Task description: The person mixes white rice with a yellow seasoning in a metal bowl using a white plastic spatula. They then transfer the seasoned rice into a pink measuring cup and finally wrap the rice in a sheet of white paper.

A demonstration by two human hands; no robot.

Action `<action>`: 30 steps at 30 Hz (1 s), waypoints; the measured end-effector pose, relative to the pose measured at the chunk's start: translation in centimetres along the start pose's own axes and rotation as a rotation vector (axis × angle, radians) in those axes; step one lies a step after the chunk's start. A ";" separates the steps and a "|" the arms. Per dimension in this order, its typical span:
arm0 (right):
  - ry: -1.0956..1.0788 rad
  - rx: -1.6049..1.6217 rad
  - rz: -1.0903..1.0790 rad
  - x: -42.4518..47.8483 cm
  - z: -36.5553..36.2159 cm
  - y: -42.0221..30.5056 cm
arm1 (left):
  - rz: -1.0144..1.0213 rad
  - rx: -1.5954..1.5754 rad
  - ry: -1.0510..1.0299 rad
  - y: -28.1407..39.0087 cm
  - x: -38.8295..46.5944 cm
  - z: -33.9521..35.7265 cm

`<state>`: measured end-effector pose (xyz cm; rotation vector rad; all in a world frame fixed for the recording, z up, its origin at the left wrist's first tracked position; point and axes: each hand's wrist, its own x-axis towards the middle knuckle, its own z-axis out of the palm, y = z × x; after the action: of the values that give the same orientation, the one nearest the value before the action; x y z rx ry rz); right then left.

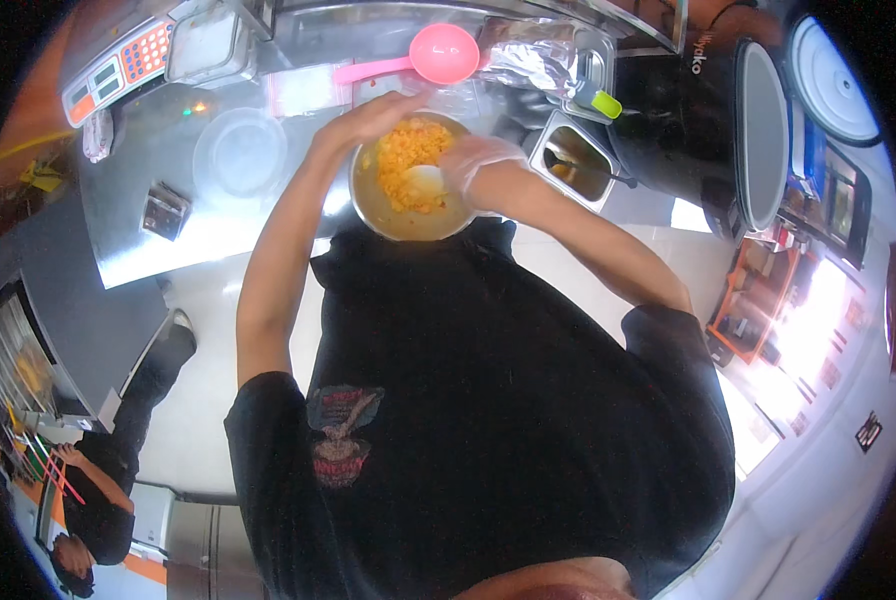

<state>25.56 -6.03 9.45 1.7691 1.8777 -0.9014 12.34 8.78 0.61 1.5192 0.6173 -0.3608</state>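
Observation:
A round metal mixing bowl (388,221) sits at the table's near edge, close to my body. Orange-yellow rice (410,150) lies in it, heaped towards the far side. My left hand (373,118) is bare and grips the bowl's far left rim, its fingertips blurred. Inside the bowl, at its right, is my right hand (478,169) in a clear plastic glove. A white spoon or paddle (425,181) reaches from its fingers into the rice; its handle is hidden by the hand.
Beyond the bowl lie a pink ladle (444,54) and a foil packet (530,56). A metal container (574,161) with a utensil stands right, near a black cooker (673,127). Leftward are a clear plastic lid (240,154), a sachet (166,211) and a scale (118,75). Another person (103,495) stands lower left.

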 end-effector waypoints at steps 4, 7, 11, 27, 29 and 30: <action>0.075 0.097 0.075 0.0 -1.1 -0.7 | 0.037 0.021 0.032 -2.4 1.4 0.3; 0.052 -0.023 -0.068 -0.4 -1.6 -1.6 | 0.067 -0.067 -0.014 -1.3 0.8 0.2; 0.065 0.124 0.064 -0.9 -2.0 -2.0 | 0.029 -0.252 0.024 -2.0 1.4 -0.2; 0.319 0.041 0.027 -5.3 -2.8 -1.0 | -0.018 -0.342 -0.017 -6.9 2.8 -0.9; 0.151 0.122 0.120 -4.4 -3.0 -1.9 | -0.051 -0.310 -0.011 -6.4 2.6 -0.9; 0.154 0.117 0.094 -3.4 -2.4 -1.5 | -0.065 -0.292 -0.011 -6.0 2.5 -0.9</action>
<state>24.79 -6.79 13.79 2.0317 1.8501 -0.8792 10.68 9.85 -5.62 1.2193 0.6806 -0.3137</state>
